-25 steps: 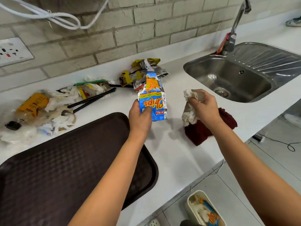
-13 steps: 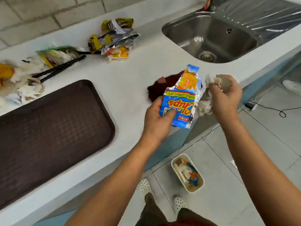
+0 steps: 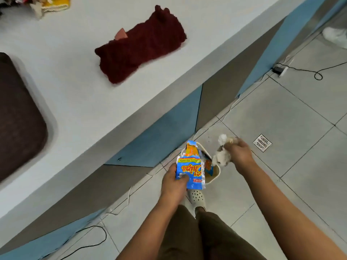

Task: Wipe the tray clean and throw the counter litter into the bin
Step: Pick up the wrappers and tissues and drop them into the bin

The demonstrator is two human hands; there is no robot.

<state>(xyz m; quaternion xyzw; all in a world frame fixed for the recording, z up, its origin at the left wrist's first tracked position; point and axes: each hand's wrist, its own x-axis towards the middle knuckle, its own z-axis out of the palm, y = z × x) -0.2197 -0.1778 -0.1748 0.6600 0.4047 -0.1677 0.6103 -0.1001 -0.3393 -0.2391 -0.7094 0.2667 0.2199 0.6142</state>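
My left hand point(image 3: 173, 184) grips a blue and orange chips packet point(image 3: 190, 167) by its lower end, above the floor. My right hand point(image 3: 239, 153) holds a wad of crumpled white tissue point(image 3: 222, 156) just right of the packet. Both are over a small cream bin point(image 3: 214, 175) on the floor, which the packet mostly hides. A dark brown tray point(image 3: 18, 119) lies on the white counter point(image 3: 78, 94) at the left edge. A dark red cloth point(image 3: 139, 45) lies on the counter. More litter point(image 3: 47, 2) shows at the top left.
Blue and grey cabinet fronts point(image 3: 155, 145) run below the counter edge. A floor drain point(image 3: 262, 143) sits right of the bin. Black cables point(image 3: 90, 241) trail on the tiles, with another cable point(image 3: 317, 72) at the right. My foot in a white clog point(image 3: 196, 197) stands beside the bin.
Both hands have dropped from counter height down past its edge, carrying the packet and tissue over the bin. My view has tilted down to the floor.
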